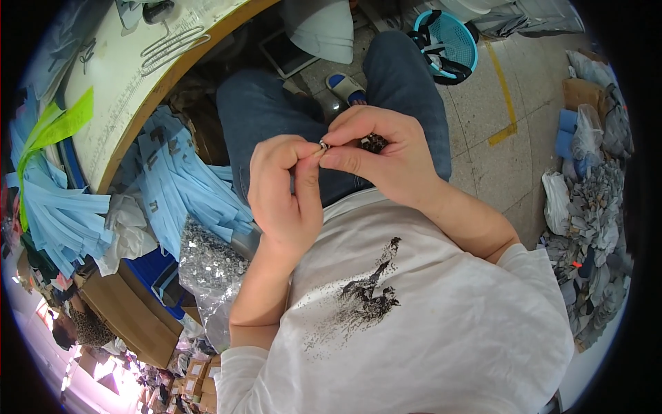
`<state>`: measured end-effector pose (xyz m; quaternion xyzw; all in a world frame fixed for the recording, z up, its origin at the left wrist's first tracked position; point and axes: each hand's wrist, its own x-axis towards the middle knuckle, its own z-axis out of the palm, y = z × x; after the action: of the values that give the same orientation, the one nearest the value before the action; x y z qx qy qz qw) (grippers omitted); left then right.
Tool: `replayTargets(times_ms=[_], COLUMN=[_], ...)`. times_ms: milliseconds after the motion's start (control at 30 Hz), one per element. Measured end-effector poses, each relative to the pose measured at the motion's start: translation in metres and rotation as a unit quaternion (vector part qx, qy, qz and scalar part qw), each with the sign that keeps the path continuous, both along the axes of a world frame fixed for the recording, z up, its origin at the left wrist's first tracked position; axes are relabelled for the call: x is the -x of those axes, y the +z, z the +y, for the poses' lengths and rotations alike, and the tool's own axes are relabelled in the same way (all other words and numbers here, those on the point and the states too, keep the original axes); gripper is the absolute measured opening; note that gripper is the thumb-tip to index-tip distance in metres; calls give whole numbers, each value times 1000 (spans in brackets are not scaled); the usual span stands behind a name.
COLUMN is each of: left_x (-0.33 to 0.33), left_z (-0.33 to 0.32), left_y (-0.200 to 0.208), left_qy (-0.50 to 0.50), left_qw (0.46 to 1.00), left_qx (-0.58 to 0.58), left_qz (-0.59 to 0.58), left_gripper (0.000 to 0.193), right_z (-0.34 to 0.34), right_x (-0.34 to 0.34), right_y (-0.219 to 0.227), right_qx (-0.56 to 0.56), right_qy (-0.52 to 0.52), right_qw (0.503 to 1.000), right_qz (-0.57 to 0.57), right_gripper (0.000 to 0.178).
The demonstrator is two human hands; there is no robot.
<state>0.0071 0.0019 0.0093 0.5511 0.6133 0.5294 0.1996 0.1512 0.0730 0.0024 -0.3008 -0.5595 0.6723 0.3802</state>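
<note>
Above my lap, both hands meet fingertip to fingertip. Between them is a tiny shiny metal piece [323, 144], too small for me to make out its kind. My left hand [284, 190] pinches it with thumb and forefinger, the other fingers curled in. From the other side my right hand [383, 152] pinches at the same piece with its thumb and forefinger. Behind the right thumb shows a dark, speckled bit [373, 143]; whether it lies in the palm or on my lap I cannot tell.
A curved-edge table [127, 90] with bent wire [172, 50] stands at left. Light-blue strips [183, 179] hang below it, beside a clear bag of shiny small parts [207, 259]. A blue basket [458, 45] sits ahead on the floor; grey scraps [596, 221] pile at right.
</note>
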Motion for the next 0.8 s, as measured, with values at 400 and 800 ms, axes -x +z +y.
replayTargets(times_ms=[400, 800], left_x=[6, 15], left_z=[1, 3], left_y=[0, -2], left_qy=[-27, -65], left_qw=[993, 996], left_qx=[49, -12], left_qz=[-105, 59], left_gripper=[20, 16], right_z=[7, 6], right_x=[-8, -14], right_y=[10, 6], right_qx=[257, 254], right_qy=[56, 74], right_qw=[963, 964], right_qz=[54, -17], right_gripper=[20, 18])
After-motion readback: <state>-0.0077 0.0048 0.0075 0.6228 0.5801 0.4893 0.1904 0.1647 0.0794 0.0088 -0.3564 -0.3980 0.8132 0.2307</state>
